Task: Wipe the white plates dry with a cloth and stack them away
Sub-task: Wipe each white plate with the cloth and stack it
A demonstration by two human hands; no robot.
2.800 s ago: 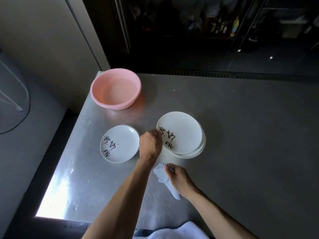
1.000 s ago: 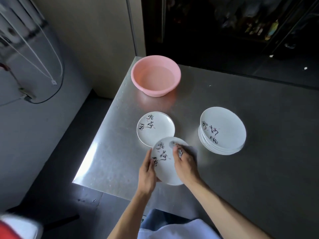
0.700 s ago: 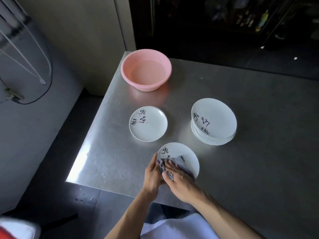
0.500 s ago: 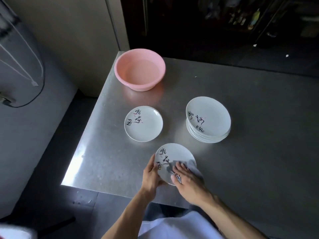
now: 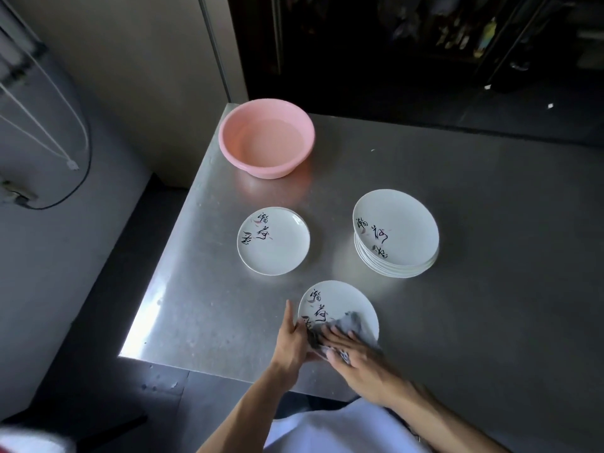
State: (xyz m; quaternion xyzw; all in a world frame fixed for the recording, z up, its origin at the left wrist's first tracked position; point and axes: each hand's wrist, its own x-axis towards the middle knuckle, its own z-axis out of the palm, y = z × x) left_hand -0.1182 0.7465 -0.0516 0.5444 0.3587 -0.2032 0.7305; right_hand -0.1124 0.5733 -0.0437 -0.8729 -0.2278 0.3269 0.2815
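Brushed metal table (image 5: pixel 209 308) with a dull sheen and faint speckles. Smooth pink plastic basin (image 5: pixel 230 152). Glossy, glazed white plate (image 5: pixel 341 300) with black brushwork. Soft, matt grey cloth (image 5: pixel 352 323), crumpled into folds.

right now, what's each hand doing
left hand: holds the plate by its rim
right hand: open, pressing the cloth flat on the plate

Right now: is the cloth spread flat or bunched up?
Bunched. The cloth sits crumpled in folds under the flat fingers of the right hand on the near plate; the left hand holds that plate's rim.
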